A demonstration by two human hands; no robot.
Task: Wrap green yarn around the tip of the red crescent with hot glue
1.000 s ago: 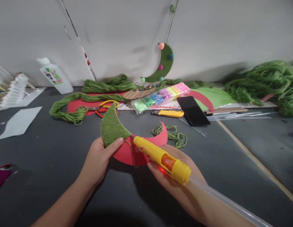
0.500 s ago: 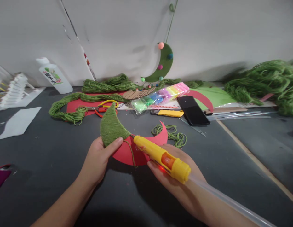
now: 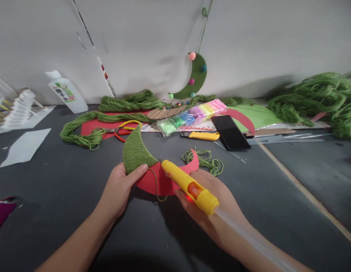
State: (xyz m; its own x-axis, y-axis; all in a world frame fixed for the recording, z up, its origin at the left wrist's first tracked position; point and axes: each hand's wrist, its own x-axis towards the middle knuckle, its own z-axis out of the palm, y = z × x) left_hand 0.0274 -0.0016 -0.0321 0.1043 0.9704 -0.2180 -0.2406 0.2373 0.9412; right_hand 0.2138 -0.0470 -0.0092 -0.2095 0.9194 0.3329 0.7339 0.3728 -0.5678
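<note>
My left hand [image 3: 117, 189] pinches a red paper crescent [image 3: 164, 181] by its yarn-wrapped green half [image 3: 134, 153], thumb on top of the green yarn. My right hand [image 3: 212, 200] is closed round a yellow glue gun [image 3: 187, 185] with a clear glue stick [image 3: 249, 238] sticking out behind. The gun's nozzle points at the red paper just right of the wrapped part. A loose strand of green yarn hangs from the wrapped edge across the red paper.
On the dark table lie green yarn skeins [image 3: 87, 130], scissors [image 3: 123, 130], a yellow cutter [image 3: 203, 136], a black phone [image 3: 230, 132], a bag of coloured clay [image 3: 192, 115] and a glue bottle [image 3: 65, 94]. A finished green crescent [image 3: 195, 77] hangs on the wall. A yarn pile [image 3: 319, 100] sits right.
The crescent has tilted flatter and lower. My right hand has drawn the glue gun slightly down and left, nozzle still at the red paper.
</note>
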